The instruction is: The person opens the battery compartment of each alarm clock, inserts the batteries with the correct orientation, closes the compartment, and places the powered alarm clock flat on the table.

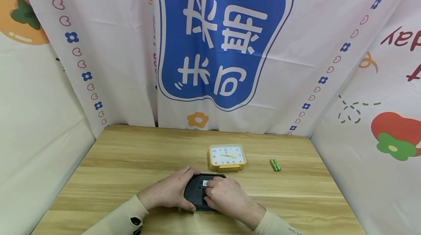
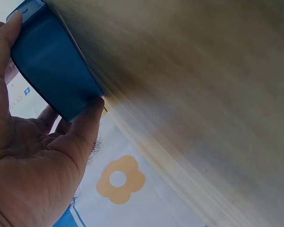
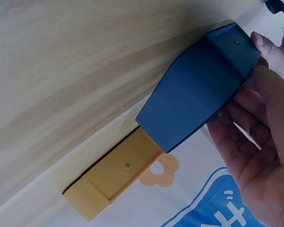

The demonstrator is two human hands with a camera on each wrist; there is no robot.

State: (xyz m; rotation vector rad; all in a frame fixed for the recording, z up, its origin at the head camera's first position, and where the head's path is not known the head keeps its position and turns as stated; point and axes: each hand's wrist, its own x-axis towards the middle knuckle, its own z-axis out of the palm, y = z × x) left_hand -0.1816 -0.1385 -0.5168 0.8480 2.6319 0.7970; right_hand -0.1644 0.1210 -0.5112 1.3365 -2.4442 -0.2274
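A dark blue clock (image 3: 194,90) with a black back (image 1: 195,193), much like the yellow one in shape, lies back up low over the table. My left hand (image 1: 174,189) grips its left end, thumb at the near edge and fingers at the far edge. The right hand (image 1: 227,196) has its curled fingers against the back, beside a small white label (image 1: 205,183). Its fingertips are hidden in the head view, and I cannot tell whether they pinch anything. Just beyond the hands stands a yellow clock (image 1: 227,156), its white dial facing me.
Two green batteries (image 1: 275,165) lie side by side to the right of the yellow clock. The wooden table (image 1: 131,147) ends at a printed white curtain (image 1: 279,121) at the back, and similar cloth hangs at both sides.
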